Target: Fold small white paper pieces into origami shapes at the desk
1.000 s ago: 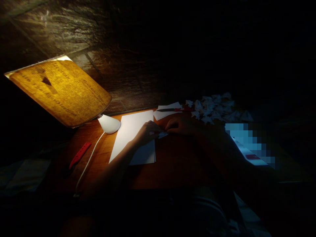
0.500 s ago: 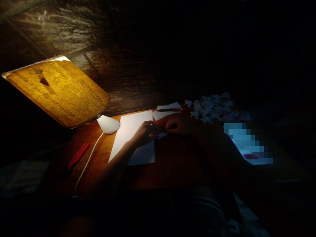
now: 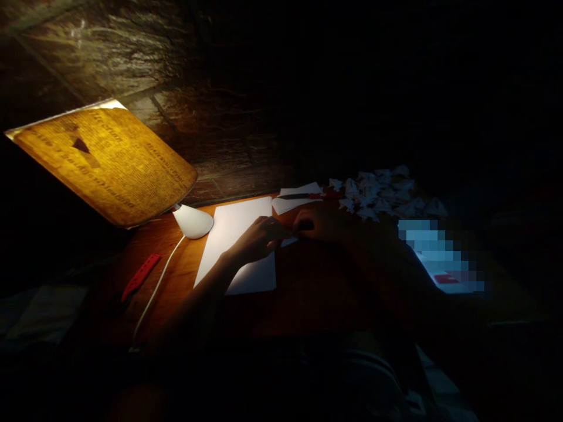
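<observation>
My left hand reaches over the right side of a stack of white paper sheets, fingers closed on a small piece of white paper. From the other side my right hand meets it, its thumb and fingers curled in a pinch on the same piece. Most of the small paper is hidden by the fingers, and its exact folds are too dark to make out. Behind the hands lie white paper pieces with a dark and red, knife-like tool on top.
A pile of folded white paper shapes lies at the back right. A lit lamp with a printed yellow shade and white base stands left, its cord near a red power strip. A bright, pixelated screen is at right.
My left hand has shifted very slightly and its fingers have moved a little over the small paper. My right hand stays almost in place. The other things have not moved.
</observation>
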`<state>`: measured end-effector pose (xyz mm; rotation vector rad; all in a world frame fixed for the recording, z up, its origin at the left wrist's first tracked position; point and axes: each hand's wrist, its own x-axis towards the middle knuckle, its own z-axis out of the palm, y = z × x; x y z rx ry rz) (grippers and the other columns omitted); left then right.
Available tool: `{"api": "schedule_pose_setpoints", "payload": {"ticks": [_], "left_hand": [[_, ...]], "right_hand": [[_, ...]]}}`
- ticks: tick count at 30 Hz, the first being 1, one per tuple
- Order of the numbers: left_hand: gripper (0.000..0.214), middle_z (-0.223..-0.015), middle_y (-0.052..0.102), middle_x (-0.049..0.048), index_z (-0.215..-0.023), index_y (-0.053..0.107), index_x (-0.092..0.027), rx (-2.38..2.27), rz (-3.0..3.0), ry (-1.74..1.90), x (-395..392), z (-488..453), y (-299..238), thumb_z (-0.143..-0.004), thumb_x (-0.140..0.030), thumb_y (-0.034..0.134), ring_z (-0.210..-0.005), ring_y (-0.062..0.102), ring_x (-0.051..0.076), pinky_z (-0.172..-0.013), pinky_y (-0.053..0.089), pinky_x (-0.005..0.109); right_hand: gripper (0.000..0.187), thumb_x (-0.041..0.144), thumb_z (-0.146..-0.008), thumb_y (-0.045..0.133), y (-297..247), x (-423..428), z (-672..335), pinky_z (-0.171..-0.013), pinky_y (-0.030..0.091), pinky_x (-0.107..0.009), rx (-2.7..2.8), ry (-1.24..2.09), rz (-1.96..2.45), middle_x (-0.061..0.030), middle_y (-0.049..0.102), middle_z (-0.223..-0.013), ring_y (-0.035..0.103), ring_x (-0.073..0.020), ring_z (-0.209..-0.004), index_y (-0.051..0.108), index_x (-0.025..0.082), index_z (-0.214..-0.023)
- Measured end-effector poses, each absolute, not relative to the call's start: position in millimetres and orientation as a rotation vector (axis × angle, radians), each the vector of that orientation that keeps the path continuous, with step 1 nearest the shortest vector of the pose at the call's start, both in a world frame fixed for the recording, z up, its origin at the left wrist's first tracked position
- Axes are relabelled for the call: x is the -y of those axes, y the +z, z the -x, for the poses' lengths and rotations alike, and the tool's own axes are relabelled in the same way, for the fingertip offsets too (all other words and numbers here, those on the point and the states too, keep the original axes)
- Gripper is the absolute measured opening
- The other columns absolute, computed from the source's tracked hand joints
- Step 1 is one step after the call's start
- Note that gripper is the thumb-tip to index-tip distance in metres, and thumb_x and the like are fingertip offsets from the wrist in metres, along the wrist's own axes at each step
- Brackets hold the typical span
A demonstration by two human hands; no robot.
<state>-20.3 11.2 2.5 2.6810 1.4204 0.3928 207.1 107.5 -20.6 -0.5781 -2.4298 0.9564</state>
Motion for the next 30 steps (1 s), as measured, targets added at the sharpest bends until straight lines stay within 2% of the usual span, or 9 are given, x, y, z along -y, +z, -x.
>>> {"api": "schedule_pose_setpoints", "payload": {"ticks": [4, 9, 13, 20, 25, 28, 30], "left_hand": [[0.048, -0.116, 0.076, 0.0015, -0.117, 0.074, -0.033, -1.373, -2.706, 0.394, -11, 25, 0, -0.082, -0.003, 0.058, -0.111, 0.064, 0.024, -0.099, 0.048, 0.045], [0.048, -0.121, 0.074, 0.0034, -0.121, 0.074, -0.031, -1.346, -2.760, 0.382, -11, 31, -5, -0.084, -0.004, 0.057, -0.113, 0.064, 0.022, -0.101, 0.049, 0.045], [0.056, -0.122, 0.073, 0.0029, -0.128, 0.070, -0.035, -1.341, -2.761, 0.397, -11, 33, -8, -0.085, -0.003, 0.055, -0.115, 0.063, 0.022, -0.100, 0.049, 0.045], [0.055, -0.125, 0.068, 0.0039, -0.121, 0.074, -0.038, -1.377, -2.751, 0.292, -11, 27, -5, -0.083, 0.000, 0.057, -0.116, 0.057, 0.024, -0.099, 0.048, 0.046], [0.057, -0.134, 0.057, 0.0061, -0.119, 0.075, -0.039, -1.412, -2.720, 0.328, -7, 25, 0, -0.081, 0.000, 0.059, -0.116, 0.053, 0.026, -0.097, 0.048, 0.047], [0.053, -0.131, 0.056, 0.0070, -0.118, 0.076, -0.039, -1.409, -2.712, 0.385, -7, 26, -3, -0.083, -0.003, 0.061, -0.114, 0.052, 0.026, -0.096, 0.047, 0.046], [0.049, -0.124, 0.057, 0.0077, -0.115, 0.078, -0.037, -1.408, -2.693, 0.436, -8, 25, -6, -0.082, -0.004, 0.061, -0.110, 0.053, 0.025, -0.094, 0.047, 0.045]], "right_hand": [[0.011, 0.015, -0.083, 0.068, -20, -107, -207, -0.080, 0.047, -0.027, 2.413, 0.977, 0.567, -0.0065, 0.072, -0.099, 0.065, -0.0151, -0.087, 0.075, 0.014, -0.091], [0.009, 0.017, -0.084, 0.069, -21, -108, -204, -0.077, 0.046, -0.028, 2.409, 1.012, 0.600, -0.0061, 0.072, -0.096, 0.064, -0.0158, -0.084, 0.075, 0.015, -0.090], [0.009, 0.016, -0.083, 0.070, -24, -110, -203, -0.076, 0.045, -0.028, 2.395, 1.002, 0.612, -0.0053, 0.072, -0.094, 0.064, -0.0166, -0.084, 0.076, 0.017, -0.089], [0.011, 0.014, -0.082, 0.068, -24, -109, -204, -0.077, 0.045, -0.030, 2.412, 0.981, 0.598, -0.0055, 0.071, -0.095, 0.065, -0.0181, -0.086, 0.076, 0.017, -0.088], [0.011, 0.025, -0.082, 0.075, -21, -104, -204, -0.078, 0.045, -0.031, 2.398, 0.906, 0.628, -0.0063, 0.068, -0.097, 0.061, -0.0187, -0.089, 0.074, 0.017, -0.089], [0.014, 0.029, -0.082, 0.077, -23, -104, -204, -0.073, 0.044, -0.030, 2.422, 0.860, 0.637, -0.0065, 0.066, -0.098, 0.058, -0.0164, -0.082, 0.072, 0.016, -0.087], [0.011, 0.025, -0.081, 0.076, -25, -104, -204, -0.069, 0.043, -0.029, 2.437, 0.875, 0.643, -0.0063, 0.064, -0.097, 0.057, -0.0152, -0.079, 0.071, 0.016, -0.084]]}}
